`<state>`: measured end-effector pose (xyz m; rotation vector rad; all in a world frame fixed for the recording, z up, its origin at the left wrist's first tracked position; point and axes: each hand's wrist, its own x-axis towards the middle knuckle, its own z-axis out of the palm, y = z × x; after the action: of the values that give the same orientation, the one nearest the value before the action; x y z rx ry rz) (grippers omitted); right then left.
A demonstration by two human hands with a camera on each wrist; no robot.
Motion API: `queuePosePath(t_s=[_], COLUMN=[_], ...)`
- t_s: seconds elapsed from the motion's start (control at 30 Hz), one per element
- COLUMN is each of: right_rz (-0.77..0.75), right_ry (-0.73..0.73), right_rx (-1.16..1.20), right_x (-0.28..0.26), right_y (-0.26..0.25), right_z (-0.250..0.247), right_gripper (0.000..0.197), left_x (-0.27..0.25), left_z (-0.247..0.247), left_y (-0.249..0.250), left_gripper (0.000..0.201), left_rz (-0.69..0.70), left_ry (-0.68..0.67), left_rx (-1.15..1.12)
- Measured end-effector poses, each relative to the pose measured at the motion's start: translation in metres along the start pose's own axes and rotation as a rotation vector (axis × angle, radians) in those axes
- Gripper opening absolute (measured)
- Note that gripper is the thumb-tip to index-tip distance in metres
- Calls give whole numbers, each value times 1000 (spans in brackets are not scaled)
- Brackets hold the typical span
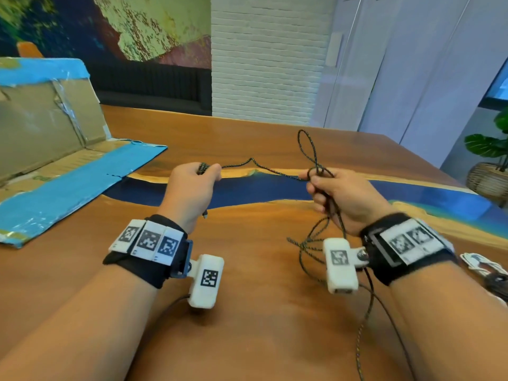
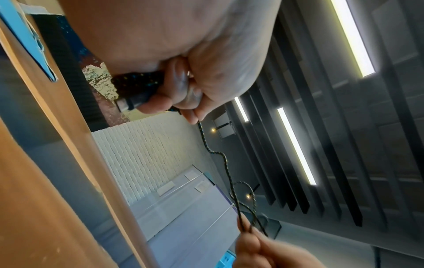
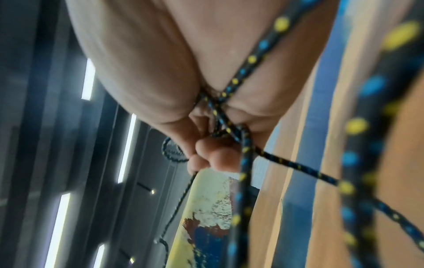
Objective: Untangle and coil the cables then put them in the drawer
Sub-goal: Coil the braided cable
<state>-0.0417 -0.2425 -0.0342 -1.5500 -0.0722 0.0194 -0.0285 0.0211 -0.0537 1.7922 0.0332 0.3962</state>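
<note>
A dark braided cable with yellow and blue flecks stretches between my two hands above the wooden table. My left hand grips a small bundle of it, and the left wrist view shows the plug end held under the curled fingers. My right hand pinches a crossing of the cable, with one loop standing up above the fingers. More tangled cable hangs from that hand onto the table.
An opened cardboard box with blue tape lies at the table's left. A blue resin strip runs across the tabletop. White and dark items lie by my right forearm. A potted plant stands off the table at far right. No drawer is in view.
</note>
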Motion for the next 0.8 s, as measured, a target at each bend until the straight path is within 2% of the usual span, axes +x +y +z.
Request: queuePosePath(t_s=[0.1, 0.17, 0.3, 0.37, 0.43, 0.5, 0.53, 0.57, 0.6, 0.63, 0.7, 0.8], right_rz=[-135, -273, -556, -579, -425, -200, -110, -59, -49, -59, 8, 247], right_ry=[163, 235, 260, 234, 159, 86, 73, 75, 77, 71, -45, -347], right_rx=[-179, -140, -22, -239, -660, -953, -1001, -1024, -1063, -1133, -1261, -1247], right_x=[30, 45, 63, 74, 75, 71, 65, 57, 48, 40, 20, -8], right_y=[-28, -55, -88, -75, -53, -34, -29, -27, -25, -25, -29, -25], right_z=[7, 13, 37, 41, 33, 18, 12, 7, 5, 3, 1, 3], right_gripper=[22, 20, 17, 14, 13, 56, 75, 82, 79, 68, 44, 51], left_x=[-5, -7, -12, -12, -9, -5, -4, -3, -3, -3, -3, -5], left_z=[7, 11, 15, 15, 14, 11, 11, 11, 11, 10, 9, 8], left_y=[1, 2, 6, 5, 1, -2, -4, -5, -6, -6, -6, -4], left_gripper=[33, 35, 39, 40, 40, 39, 39, 39, 39, 38, 36, 33], left_rz=[22, 42, 95, 80, 40, -15, -38, -50, -55, -58, -65, -65], left_ry=[-52, -83, -107, -102, -90, -76, -77, -83, -83, -83, -82, -94], left_rx=[11, 14, 9, 7, -5, -10, -15, -22, -30, -35, -39, -44])
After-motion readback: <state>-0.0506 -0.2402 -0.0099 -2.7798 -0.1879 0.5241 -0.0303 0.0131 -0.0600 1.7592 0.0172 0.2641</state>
